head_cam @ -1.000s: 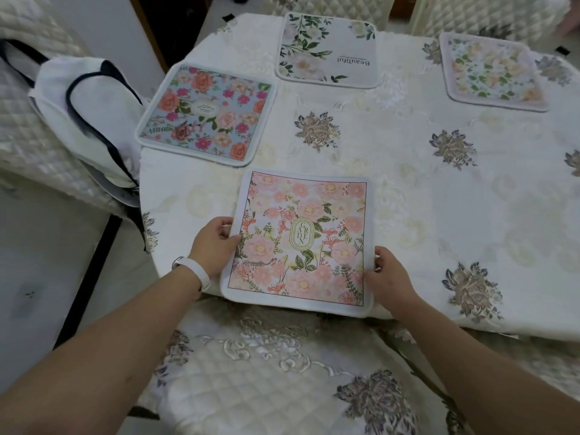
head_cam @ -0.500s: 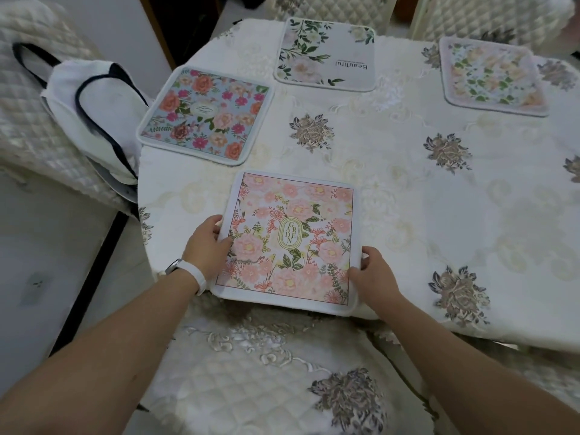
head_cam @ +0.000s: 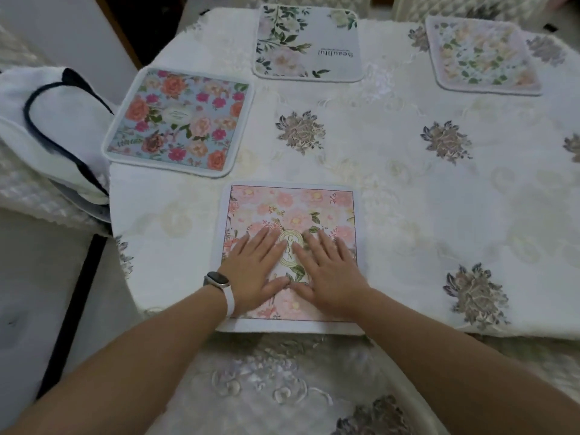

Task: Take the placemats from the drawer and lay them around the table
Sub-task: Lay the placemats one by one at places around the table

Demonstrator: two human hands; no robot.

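Note:
A pink floral placemat (head_cam: 292, 208) lies flat at the table's near edge. My left hand (head_cam: 255, 271) and my right hand (head_cam: 329, 274) both press on it, palms down with straight fingers, side by side over its lower middle. A blue placemat with red and orange flowers (head_cam: 180, 120) lies at the left edge. Farther back lie a white placemat with green leaves (head_cam: 309, 42) and, at the far right, a pale floral placemat (head_cam: 483, 54). The table wears a white embroidered tablecloth (head_cam: 423, 199).
A quilted chair with a white bag with dark handles (head_cam: 53, 127) stands left of the table. Another quilted chair seat (head_cam: 266, 387) sits right below me at the near edge. More quilted chair backs stand behind the table.
Both hands let go of the pink placemat's side edges and moved onto its top, now pressing flat. The mat has straightened to lie square with the table edge.

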